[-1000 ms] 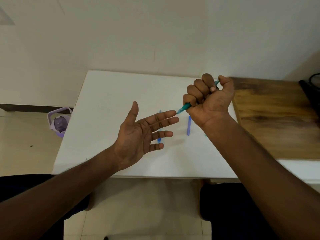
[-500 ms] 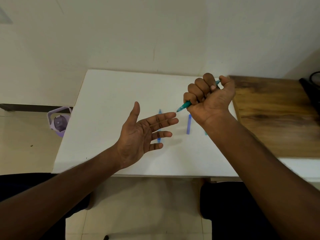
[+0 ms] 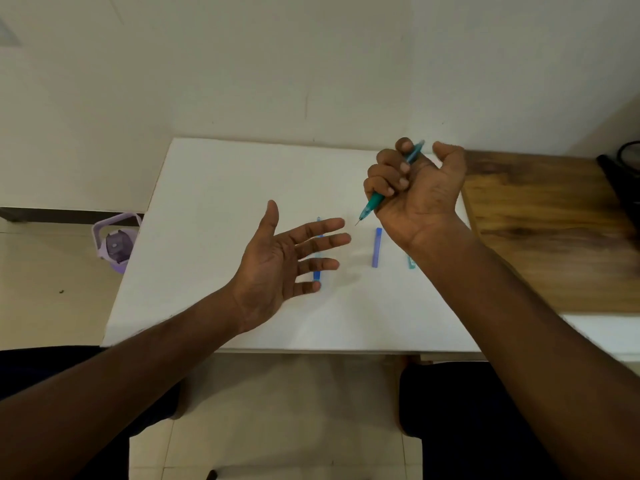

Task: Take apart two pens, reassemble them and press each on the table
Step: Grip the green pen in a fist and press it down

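My right hand holds a teal pen above the white table, fingers curled round its barrel, thumb lifted off. The pen's thin tip points down-left toward my left fingertips and its back end sticks out past my index finger. My left hand hovers palm up with fingers spread and nothing in it. Under its fingers lies a blue pen body, mostly hidden. A blue cap lies on the table between my hands. A teal piece shows beside my right wrist.
A wooden surface adjoins the white table on the right, with a dark object at its far edge. A purple bottle stands on the floor to the left. The wall runs directly behind the table.
My right thumb has lifted off the pen's back end and the fingers have loosened slightly; the pen tip has drawn a little away from my left fingertips. My left hand has stayed open.
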{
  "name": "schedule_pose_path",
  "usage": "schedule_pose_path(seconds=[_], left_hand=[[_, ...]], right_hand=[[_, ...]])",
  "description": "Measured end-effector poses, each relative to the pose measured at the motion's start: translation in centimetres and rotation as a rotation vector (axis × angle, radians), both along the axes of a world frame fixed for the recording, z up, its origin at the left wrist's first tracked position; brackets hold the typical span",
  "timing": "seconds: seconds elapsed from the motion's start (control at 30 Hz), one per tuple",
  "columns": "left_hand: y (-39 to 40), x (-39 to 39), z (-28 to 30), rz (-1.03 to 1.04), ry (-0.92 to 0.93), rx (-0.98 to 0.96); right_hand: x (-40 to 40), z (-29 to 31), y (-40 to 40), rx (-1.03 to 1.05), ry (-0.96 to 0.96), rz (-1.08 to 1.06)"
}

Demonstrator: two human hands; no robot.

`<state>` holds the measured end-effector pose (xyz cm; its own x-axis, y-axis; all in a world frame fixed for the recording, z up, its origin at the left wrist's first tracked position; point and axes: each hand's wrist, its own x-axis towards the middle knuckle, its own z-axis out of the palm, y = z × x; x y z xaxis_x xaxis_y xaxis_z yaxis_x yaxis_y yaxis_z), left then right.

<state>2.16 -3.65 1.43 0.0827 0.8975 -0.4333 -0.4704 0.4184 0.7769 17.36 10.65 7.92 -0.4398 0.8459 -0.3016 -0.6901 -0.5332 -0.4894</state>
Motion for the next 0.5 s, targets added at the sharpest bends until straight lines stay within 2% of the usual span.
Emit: schedule_pose_path(seconds=[0.07, 0.13, 0.2, 0.27, 0.33, 0.43, 0.5], left_hand=[[0.4, -0.8, -0.3, 0.043, 0.325, -0.030], [0.6, -2.2, -0.7, 0.023, 0.747, 0.018], [0.8, -3.9, -1.2, -0.077, 1.156, 0.093], [0.8, -4.9, -1.4, -0.176, 1.438, 0.121], [0.9, -5.1, -1.5, -0.229, 1.554, 0.134], [1.3, -5.1, -1.2, -0.346, 1.622, 0.094], [1.7, -5.5, -0.7, -0.442, 1.661, 0.026]], right_hand=[[-0.1, 0.1, 0.7, -0.042, -0.171, 0.033], [0.1, -0.2, 1.2, -0.043, -0.431, 0.121], [0.1, -0.8, 1.2, -0.001, -0.673, 0.215], [-0.1, -1.6, 1.1, 0.051, -0.823, 0.276], [-0.3, -2.5, 1.2, 0.110, -0.942, 0.303], [-0.3, -3.6, 1.2, 0.355, -1.215, 0.376], [-0.2, -4.3, 1.1, 0.476, -1.331, 0.395]])
